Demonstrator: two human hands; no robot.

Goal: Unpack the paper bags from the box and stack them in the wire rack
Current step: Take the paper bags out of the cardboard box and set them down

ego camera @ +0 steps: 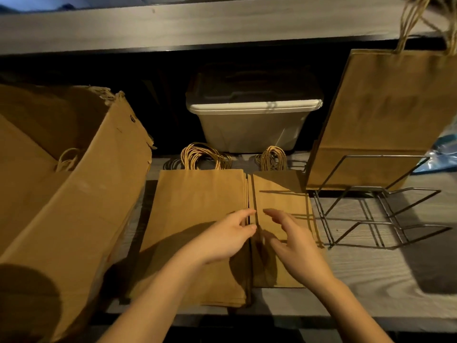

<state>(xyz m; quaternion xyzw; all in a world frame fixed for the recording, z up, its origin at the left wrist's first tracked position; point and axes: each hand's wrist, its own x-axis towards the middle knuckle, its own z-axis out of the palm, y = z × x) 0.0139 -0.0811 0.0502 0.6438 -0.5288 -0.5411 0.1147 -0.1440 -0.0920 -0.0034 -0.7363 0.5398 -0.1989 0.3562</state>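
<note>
Two stacks of flat brown paper bags lie side by side on the wooden shelf: a wide left stack [197,206] and a narrower right stack [282,201], twine handles pointing away from me. My left hand [227,238] rests on the left stack's right edge, fingers loosely bent at the gap. Over the right stack, my right hand [294,241] hovers with fingers spread. The open cardboard box [81,194] stands at the left with more bags inside. A wire rack [376,206] sits at the right, one large brown bag [385,115] standing in its rear slot.
A lidded grey plastic bin [252,120] sits at the back under an upper shelf [197,26]. Blue plastic wrap [442,149] shows at the far right. The shelf's front edge [321,320] runs just below the stacks.
</note>
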